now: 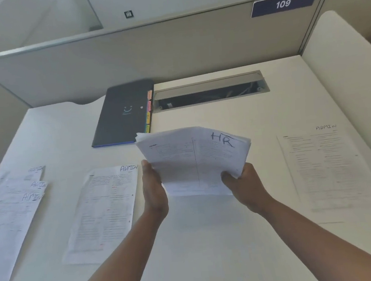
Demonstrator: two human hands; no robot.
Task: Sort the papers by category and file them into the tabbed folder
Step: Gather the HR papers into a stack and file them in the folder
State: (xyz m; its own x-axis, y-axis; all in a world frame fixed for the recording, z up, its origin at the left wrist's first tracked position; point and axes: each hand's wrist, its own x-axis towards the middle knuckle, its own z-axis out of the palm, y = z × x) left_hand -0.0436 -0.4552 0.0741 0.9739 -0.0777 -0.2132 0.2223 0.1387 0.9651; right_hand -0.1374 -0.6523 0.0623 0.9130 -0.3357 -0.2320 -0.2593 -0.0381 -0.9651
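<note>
I hold a stack of printed papers (193, 160) above the middle of the desk; its top sheet is marked "HR". My left hand (154, 193) holds the stack's left edge, and my right hand (244, 184) grips its lower right corner with the thumb on top. A dark tabbed folder (123, 114) lies closed at the back of the desk, coloured tabs along its right edge. Sheets marked "ADMIN" lie flat on the desk: one (105, 211) left of my hands, one (328, 169) at the right, and a fanned pile (12, 209) at the far left.
A white desk (212, 239) is enclosed by grey partition walls (149, 53). A recessed cable tray (209, 92) is open at the back, right of the folder. A blue sign reading "109" (283, 3) hangs on the partition.
</note>
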